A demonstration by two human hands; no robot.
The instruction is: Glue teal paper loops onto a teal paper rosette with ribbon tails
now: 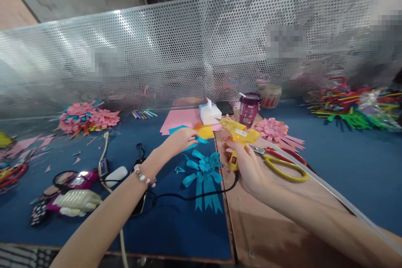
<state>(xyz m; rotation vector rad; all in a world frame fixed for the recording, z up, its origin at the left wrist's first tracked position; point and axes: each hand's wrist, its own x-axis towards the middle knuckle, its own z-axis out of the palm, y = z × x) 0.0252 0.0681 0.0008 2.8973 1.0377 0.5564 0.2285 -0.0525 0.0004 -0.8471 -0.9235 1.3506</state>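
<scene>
My right hand (246, 163) is wrapped round the handle of a yellow hot glue gun (240, 132), its nozzle pointing left. A long clear glue stick (317, 180) runs from the gun's back past my right forearm. Left of the nozzle, my left hand (182, 138) pinches a small blue paper strip (202, 140). Just below lies a blue paper flower (205, 167) with pointed ribbon tails. Beside my right hand rest scissors (285, 168) with yellow and red handles. A pink paper flower (272, 130) lies behind them.
At the back stand a tissue box (210, 114) and a purple cup (250, 111). Pink flowers (88, 119) are heaped at left, colourful craft stems (354, 104) at right. The gun's black cord (191, 197) crosses the table. A perforated metal screen (176, 46) closes off the back.
</scene>
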